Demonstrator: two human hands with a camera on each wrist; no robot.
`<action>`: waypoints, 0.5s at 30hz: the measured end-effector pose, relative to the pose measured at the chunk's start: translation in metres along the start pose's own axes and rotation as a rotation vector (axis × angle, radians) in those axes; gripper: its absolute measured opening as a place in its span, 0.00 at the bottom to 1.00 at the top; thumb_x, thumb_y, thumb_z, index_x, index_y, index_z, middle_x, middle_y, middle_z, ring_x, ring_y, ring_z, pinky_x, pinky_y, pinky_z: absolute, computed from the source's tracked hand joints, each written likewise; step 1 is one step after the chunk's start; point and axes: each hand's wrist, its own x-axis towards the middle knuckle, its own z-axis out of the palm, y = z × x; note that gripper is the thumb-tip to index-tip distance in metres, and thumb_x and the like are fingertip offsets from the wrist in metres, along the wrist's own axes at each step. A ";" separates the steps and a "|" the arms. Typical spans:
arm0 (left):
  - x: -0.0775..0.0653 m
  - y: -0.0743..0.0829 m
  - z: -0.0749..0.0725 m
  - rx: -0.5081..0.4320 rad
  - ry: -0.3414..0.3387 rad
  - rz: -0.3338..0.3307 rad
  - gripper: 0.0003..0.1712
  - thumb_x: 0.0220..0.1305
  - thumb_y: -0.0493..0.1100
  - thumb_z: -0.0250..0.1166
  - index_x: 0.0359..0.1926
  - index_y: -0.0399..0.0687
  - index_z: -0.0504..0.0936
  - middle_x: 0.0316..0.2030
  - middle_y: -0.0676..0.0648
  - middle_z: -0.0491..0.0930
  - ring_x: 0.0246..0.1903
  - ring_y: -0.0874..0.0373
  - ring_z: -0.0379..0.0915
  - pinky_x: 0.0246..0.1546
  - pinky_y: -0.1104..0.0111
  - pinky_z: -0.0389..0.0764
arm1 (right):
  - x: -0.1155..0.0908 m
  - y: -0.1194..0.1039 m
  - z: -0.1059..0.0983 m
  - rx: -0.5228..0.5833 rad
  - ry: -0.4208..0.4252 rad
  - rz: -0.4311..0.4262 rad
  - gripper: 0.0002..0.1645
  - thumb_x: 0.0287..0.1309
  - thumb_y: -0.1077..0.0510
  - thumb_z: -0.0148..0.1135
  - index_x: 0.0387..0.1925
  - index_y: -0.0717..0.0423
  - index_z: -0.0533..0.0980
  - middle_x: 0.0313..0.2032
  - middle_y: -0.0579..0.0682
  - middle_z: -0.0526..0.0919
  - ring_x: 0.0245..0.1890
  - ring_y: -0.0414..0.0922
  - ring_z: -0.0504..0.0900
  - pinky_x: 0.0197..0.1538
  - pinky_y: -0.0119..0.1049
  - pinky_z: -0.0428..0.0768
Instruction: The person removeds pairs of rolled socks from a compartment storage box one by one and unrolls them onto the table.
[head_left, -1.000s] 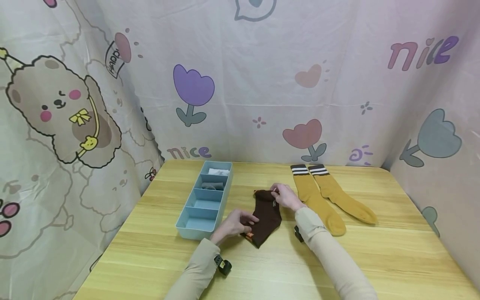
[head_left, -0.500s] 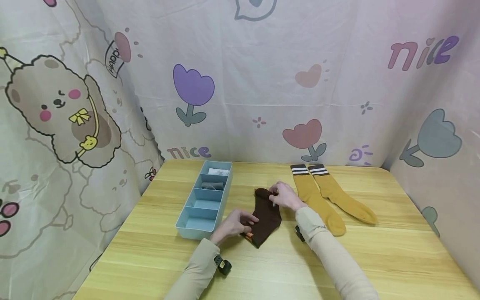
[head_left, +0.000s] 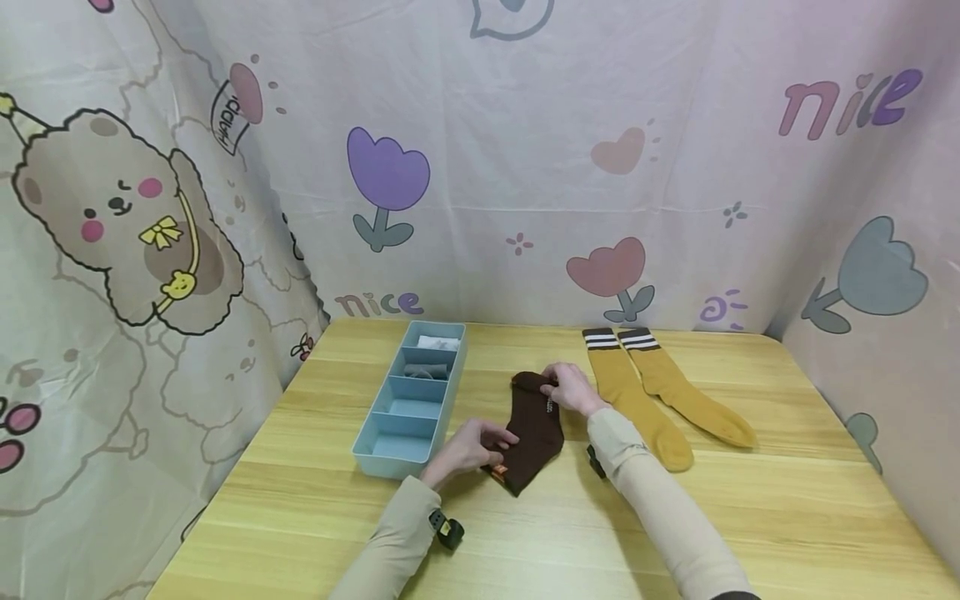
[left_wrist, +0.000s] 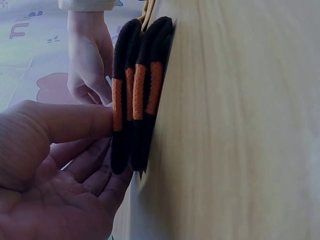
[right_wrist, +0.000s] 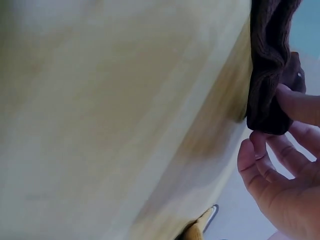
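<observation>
A pair of dark brown socks (head_left: 534, 433) lies stacked flat mid-table, cuff end away from me, with orange patches at the near end. The left wrist view shows the layers edge-on, orange bands (left_wrist: 139, 92) along them. My left hand (head_left: 467, 450) rests on the near left part, its thumb (left_wrist: 82, 122) touching the top layer and its other fingers loosely bent beside it. At the far right corner, my right hand (head_left: 572, 388) pinches the cuff; in the right wrist view its thumb (right_wrist: 300, 106) lies on the brown knit (right_wrist: 270, 75), fingertips close to the edge.
Left of the socks stands a light blue divided box (head_left: 444, 433); its far compartments hold a white folded item (head_left: 438, 342) and a grey rolled item (head_left: 425, 372). Two mustard socks (head_left: 633, 392) with striped cuffs lie to the right. A patterned curtain (head_left: 487, 167) hangs behind the table.
The cuff end of the brown socks has shifted slightly farther away and looks flatter. My right hand has moved a little with it, while my left hand has stayed in place.
</observation>
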 end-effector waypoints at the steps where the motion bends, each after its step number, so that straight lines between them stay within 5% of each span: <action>1: 0.000 0.000 0.000 0.001 -0.001 0.005 0.23 0.49 0.21 0.62 0.48 0.33 0.86 0.42 0.34 0.87 0.39 0.55 0.82 0.25 0.76 0.73 | 0.001 0.000 0.000 0.008 0.000 0.012 0.10 0.62 0.63 0.65 0.43 0.64 0.83 0.41 0.60 0.87 0.46 0.57 0.84 0.53 0.53 0.80; 7: 0.002 -0.001 0.000 0.006 -0.003 0.002 0.23 0.48 0.21 0.62 0.48 0.33 0.86 0.42 0.34 0.87 0.41 0.50 0.83 0.28 0.76 0.74 | 0.005 0.003 0.002 0.043 -0.012 0.075 0.17 0.67 0.60 0.60 0.53 0.65 0.80 0.53 0.65 0.84 0.56 0.62 0.81 0.60 0.55 0.78; 15: 0.002 -0.002 0.000 0.000 0.001 0.003 0.23 0.48 0.21 0.62 0.48 0.33 0.86 0.41 0.34 0.87 0.40 0.51 0.83 0.27 0.76 0.74 | 0.008 0.004 0.001 0.057 -0.023 0.007 0.20 0.63 0.68 0.54 0.55 0.59 0.78 0.50 0.64 0.84 0.48 0.58 0.81 0.53 0.53 0.79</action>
